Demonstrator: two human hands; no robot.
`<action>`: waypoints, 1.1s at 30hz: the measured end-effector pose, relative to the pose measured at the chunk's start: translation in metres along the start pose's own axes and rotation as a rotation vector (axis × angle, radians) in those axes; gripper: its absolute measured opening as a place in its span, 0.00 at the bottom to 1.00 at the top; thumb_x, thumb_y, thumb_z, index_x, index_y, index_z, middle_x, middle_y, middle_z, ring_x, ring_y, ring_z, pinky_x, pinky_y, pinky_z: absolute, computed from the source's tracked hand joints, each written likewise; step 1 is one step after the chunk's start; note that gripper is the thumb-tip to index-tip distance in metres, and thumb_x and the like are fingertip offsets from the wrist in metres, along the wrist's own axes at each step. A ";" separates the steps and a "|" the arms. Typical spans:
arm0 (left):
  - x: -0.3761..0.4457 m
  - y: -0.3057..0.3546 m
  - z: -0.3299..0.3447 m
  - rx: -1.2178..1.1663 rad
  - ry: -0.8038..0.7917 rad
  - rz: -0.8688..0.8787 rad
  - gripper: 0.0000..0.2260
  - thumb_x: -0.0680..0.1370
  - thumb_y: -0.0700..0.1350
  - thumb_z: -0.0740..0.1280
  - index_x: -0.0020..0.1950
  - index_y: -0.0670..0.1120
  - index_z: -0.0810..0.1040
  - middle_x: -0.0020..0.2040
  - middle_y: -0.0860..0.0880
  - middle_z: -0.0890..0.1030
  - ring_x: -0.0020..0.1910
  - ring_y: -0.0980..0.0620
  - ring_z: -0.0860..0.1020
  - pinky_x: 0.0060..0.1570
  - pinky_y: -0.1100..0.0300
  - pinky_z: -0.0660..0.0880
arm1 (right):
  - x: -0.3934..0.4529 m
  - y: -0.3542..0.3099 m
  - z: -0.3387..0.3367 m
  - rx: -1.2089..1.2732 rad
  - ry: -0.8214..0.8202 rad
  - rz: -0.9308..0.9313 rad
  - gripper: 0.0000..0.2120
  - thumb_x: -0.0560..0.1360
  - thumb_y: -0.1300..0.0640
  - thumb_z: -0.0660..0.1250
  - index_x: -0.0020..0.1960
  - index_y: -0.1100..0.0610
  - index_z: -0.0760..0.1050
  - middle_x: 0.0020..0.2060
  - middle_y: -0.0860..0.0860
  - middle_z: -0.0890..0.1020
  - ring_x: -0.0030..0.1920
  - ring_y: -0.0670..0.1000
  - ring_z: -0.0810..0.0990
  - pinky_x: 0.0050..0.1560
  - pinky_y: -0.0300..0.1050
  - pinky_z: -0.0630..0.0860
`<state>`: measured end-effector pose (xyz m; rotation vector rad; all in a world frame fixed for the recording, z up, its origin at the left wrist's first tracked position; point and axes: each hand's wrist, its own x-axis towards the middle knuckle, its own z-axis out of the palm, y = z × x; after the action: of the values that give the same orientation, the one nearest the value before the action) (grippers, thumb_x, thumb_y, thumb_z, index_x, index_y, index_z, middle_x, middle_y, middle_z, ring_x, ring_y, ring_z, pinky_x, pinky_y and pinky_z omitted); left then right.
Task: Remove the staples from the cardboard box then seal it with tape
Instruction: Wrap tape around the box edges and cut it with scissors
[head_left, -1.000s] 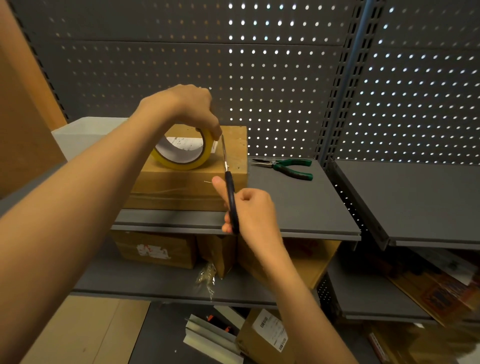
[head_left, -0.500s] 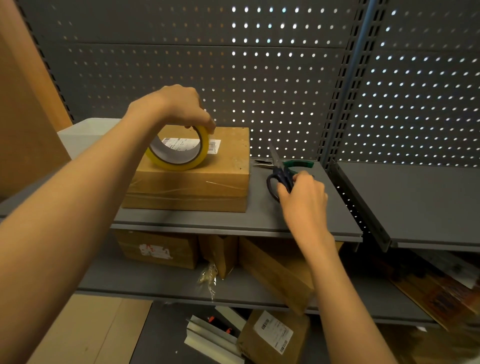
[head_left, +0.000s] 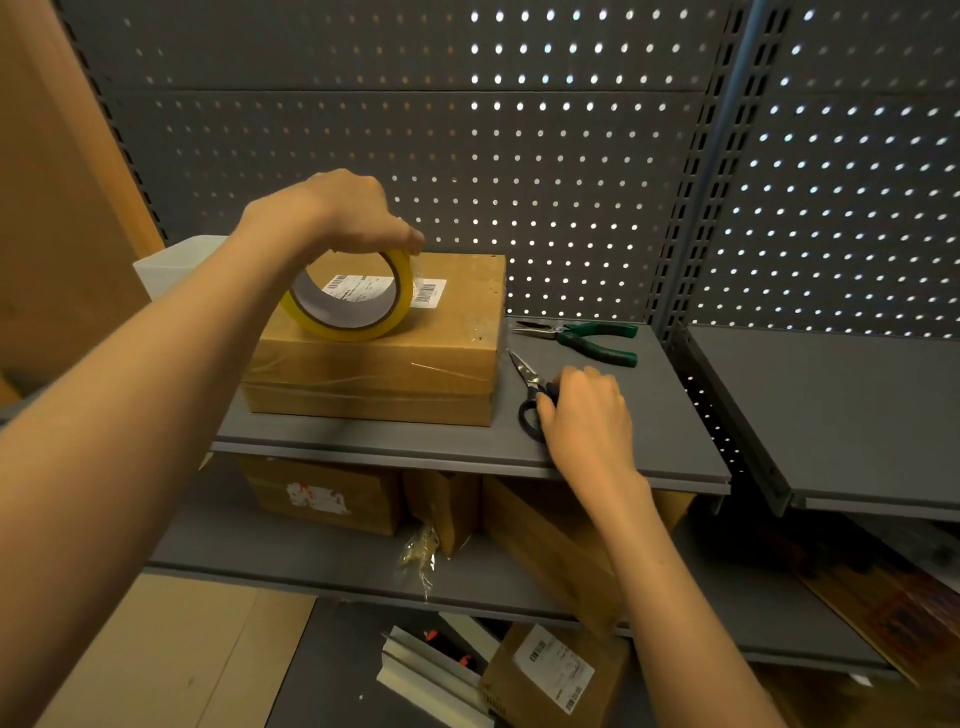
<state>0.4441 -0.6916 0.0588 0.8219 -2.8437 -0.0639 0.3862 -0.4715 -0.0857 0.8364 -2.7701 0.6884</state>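
A brown cardboard box (head_left: 447, 348) with clear tape over its top and front lies on the grey shelf (head_left: 649, 415). My left hand (head_left: 332, 213) grips a yellow tape roll (head_left: 353, 327) from above, holding it upright on the box top. My right hand (head_left: 587, 410) rests on the handles of black scissors (head_left: 527, 376), which lie flat on the shelf just right of the box, blades pointing away from me. Green-handled pliers (head_left: 587, 338) lie behind the scissors.
A perforated metal back panel (head_left: 467, 156) rises behind the shelf. A second grey shelf (head_left: 857, 405) sits to the right. Several cardboard boxes (head_left: 322, 493) stand on the lower shelf, and more cardboard and white strips lie on the floor.
My right hand carried the scissors from the box's front edge to the right and lowered them flat onto the shelf. My left hand kept the tape roll on the box.
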 end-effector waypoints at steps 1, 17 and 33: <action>-0.002 0.000 0.000 0.003 0.013 -0.007 0.22 0.75 0.60 0.62 0.44 0.40 0.78 0.41 0.41 0.78 0.38 0.44 0.75 0.35 0.57 0.71 | 0.001 -0.001 -0.002 0.024 0.024 -0.027 0.12 0.79 0.54 0.61 0.58 0.60 0.73 0.54 0.56 0.77 0.56 0.55 0.73 0.48 0.45 0.71; -0.090 -0.018 -0.033 -0.238 -0.004 -0.028 0.15 0.71 0.59 0.65 0.43 0.48 0.73 0.42 0.49 0.75 0.40 0.51 0.73 0.33 0.59 0.66 | 0.016 -0.040 -0.039 0.298 0.200 -0.564 0.09 0.78 0.58 0.59 0.55 0.58 0.75 0.50 0.52 0.78 0.52 0.51 0.74 0.47 0.40 0.65; -0.119 -0.165 0.037 -0.327 0.302 -0.021 0.10 0.74 0.45 0.70 0.52 0.45 0.73 0.52 0.49 0.74 0.51 0.50 0.72 0.47 0.58 0.67 | 0.018 -0.143 -0.007 0.285 0.243 -0.577 0.09 0.78 0.56 0.60 0.55 0.56 0.76 0.51 0.51 0.77 0.53 0.49 0.73 0.47 0.36 0.61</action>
<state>0.6231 -0.7682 -0.0117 0.7209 -2.4530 -0.3647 0.4516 -0.5819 -0.0196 1.4156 -2.0854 0.9884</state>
